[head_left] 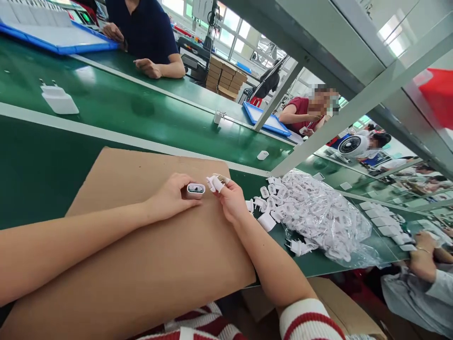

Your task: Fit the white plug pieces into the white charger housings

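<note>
Above a brown cardboard sheet [148, 264], my left hand [168, 196] grips a white charger housing [196, 190]. Its open end faces up toward me and dark parts show inside. Close by on the right, my right hand [231, 198] pinches a small white plug cap [214, 183] with pins, its fingers partly hiding it. A narrow gap separates the two pieces. To the right of my right hand lies a heap of white plug caps [318, 212], much of it in a clear plastic bag, with several loose pieces at its near side.
On the green conveyor belt [141, 113] stand several white chargers, one charger [60, 99] at the far left. A metal post [286, 160] rises beyond the heap. Co-workers sit across the line, one in a dark shirt [145, 33]; another person's arm [423, 257] is at right.
</note>
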Available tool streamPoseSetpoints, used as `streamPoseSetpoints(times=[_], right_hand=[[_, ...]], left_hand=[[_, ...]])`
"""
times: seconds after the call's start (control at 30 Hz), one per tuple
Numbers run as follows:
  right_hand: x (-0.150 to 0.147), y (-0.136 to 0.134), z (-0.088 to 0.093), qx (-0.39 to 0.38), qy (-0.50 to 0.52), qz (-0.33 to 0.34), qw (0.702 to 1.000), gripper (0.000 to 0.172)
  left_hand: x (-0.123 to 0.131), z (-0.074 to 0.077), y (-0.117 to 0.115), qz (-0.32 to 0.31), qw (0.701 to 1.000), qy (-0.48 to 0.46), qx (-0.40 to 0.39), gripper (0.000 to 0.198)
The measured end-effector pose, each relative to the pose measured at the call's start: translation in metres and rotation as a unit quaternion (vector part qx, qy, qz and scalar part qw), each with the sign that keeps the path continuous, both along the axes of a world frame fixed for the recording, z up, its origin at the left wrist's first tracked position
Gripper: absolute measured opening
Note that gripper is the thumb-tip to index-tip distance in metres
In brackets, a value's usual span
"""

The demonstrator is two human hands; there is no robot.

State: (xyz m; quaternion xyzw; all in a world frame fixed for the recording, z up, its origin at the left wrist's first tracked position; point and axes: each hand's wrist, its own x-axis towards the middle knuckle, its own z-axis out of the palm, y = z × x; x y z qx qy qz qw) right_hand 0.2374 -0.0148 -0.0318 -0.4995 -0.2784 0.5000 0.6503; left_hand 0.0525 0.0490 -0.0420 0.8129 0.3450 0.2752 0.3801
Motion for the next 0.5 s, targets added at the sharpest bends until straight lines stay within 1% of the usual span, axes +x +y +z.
streamPoseSetpoints(times=[0.07, 0.17, 0.3, 0.43, 0.5], right_hand=[[-0.003, -0.002, 0.001, 0.023, -0.057, -0.013, 0.998, 0.044], [-0.006, -0.006, 0.001, 0.051, -0.179, -0.031, 0.982, 0.036], [-0.007, -0.013, -0.001, 0.079, -0.328, -0.021, 0.941, 0.027], [-0.004, -0.016, -0.006, 0.14, -0.436, 0.007, 0.889, 0.026], [-0.003, -0.016, -0.007, 0.167, -0.474, 0.013, 0.864, 0.026]], left_hand=[[0.0, 0.0, 0.001, -0.018, 1.0, 0.019, 0.004, 0.042], [0.002, -0.001, 0.001, -0.033, 0.999, 0.015, -0.005, 0.04], [0.004, -0.004, 0.001, -0.028, 1.0, 0.014, 0.004, 0.042], [0.004, -0.007, 0.003, -0.032, 0.999, 0.011, -0.001, 0.044], [0.004, -0.007, 0.003, -0.033, 0.999, 0.003, -0.007, 0.043]])
